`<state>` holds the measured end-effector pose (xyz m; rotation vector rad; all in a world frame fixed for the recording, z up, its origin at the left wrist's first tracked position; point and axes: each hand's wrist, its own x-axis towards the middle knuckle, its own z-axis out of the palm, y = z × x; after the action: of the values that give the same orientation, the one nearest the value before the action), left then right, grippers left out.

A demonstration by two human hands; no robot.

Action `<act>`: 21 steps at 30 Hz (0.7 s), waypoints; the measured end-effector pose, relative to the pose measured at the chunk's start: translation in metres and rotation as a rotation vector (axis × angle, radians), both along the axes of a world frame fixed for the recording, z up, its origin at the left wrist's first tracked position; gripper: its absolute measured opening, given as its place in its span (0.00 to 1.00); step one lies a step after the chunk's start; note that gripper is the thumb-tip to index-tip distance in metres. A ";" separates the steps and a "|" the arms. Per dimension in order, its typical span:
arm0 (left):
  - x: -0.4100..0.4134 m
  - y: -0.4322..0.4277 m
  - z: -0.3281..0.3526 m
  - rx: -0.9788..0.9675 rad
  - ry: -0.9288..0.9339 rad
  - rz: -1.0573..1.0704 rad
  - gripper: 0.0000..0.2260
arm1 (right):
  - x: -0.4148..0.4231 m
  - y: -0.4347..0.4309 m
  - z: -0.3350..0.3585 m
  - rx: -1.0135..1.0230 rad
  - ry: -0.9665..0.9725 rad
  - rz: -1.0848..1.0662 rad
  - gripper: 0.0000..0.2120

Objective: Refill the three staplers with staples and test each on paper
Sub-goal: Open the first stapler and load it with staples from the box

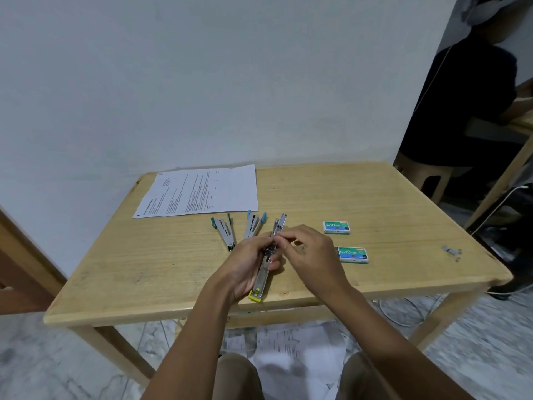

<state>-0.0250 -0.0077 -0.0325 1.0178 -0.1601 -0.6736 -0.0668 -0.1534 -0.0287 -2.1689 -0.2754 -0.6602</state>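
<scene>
The person is sitting at a wooden table (403, 203) and working over its near edge. The left hand (248, 264) is curling round a yellow-tipped stapler (264, 272), which is swung open into one long line, yellow end toward the person at 6 o'clock and metal nose pointing away at 12. The right hand (313, 255) is closing its fingertips narrowly on the middle of that stapler, at the open magazine. Whether a strip of staples is sitting between the fingertips is too small to tell.

At 11 o'clock from the hands, a left teal stapler (225, 232) and a right teal stapler (252, 226) are lying side by side on the table, both hinged open. Their magazines are too small to read as full or empty. At 2 o'clock a far staple box (336, 227) is lying flat, and at 3 o'clock a near staple box (352, 254) is lying just beside the right wrist. A printed sheet (199, 192) is lying flat at 11 o'clock, beyond the teal staplers and apart from them.

As a judgement, the refilling is under way on the yellow-tipped stapler. With all three staplers open and the sheet lying apart from them, the three paper tests seem to be waiting.
</scene>
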 end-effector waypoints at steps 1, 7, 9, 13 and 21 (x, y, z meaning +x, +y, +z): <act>0.000 0.000 0.000 0.004 0.008 0.006 0.12 | 0.002 0.001 0.000 -0.021 0.006 -0.036 0.06; 0.000 -0.002 0.001 -0.016 0.052 0.024 0.14 | 0.016 0.001 0.007 -0.138 0.165 -0.147 0.11; -0.001 -0.002 0.001 -0.009 0.054 0.027 0.15 | 0.018 -0.001 0.010 -0.158 0.212 -0.140 0.13; -0.001 -0.002 0.001 -0.006 0.048 0.034 0.14 | 0.015 0.001 0.014 -0.240 0.198 -0.115 0.13; -0.004 0.000 0.004 0.004 0.050 0.038 0.11 | 0.014 -0.002 0.019 -0.427 0.135 -0.101 0.14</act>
<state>-0.0293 -0.0073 -0.0287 1.0043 -0.0960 -0.6646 -0.0532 -0.1552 -0.0094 -2.6387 -0.2535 -0.5423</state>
